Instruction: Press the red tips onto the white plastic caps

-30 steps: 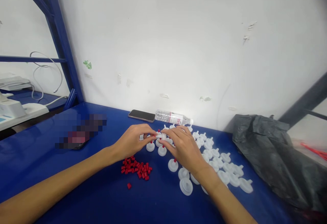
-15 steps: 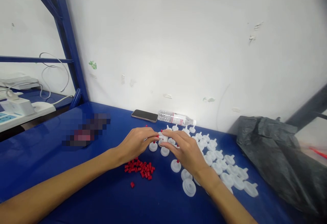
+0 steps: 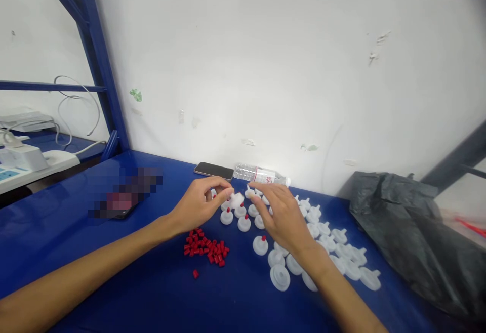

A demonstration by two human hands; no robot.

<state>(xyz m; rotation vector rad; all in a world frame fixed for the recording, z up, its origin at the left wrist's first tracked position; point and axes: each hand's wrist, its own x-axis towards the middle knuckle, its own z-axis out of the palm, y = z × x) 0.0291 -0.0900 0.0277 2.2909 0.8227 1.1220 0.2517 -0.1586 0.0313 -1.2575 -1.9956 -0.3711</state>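
My left hand (image 3: 199,202) pinches a white plastic part (image 3: 236,200) between thumb and fingertips, just above the blue table (image 3: 152,282). My right hand (image 3: 283,214) hovers beside it with fingers stretched out, over a spread of white disc parts (image 3: 330,244); nothing shows in it. Several white parts with red caps (image 3: 243,221) stand below both hands. A pile of small red caps (image 3: 207,247) lies near my left wrist, and one stray red cap (image 3: 195,274) lies closer to me.
A phone (image 3: 213,170) and a lying water bottle (image 3: 260,174) rest against the white wall. A crumpled black plastic bag (image 3: 413,232) fills the right side. A blue rack post (image 3: 94,54) stands at left, with a power strip (image 3: 23,158) beyond. A blurred patch (image 3: 121,196) lies left.
My two hands were joined on one white part; now they have come apart. The left keeps the part, and the right has opened and drawn back to the right.
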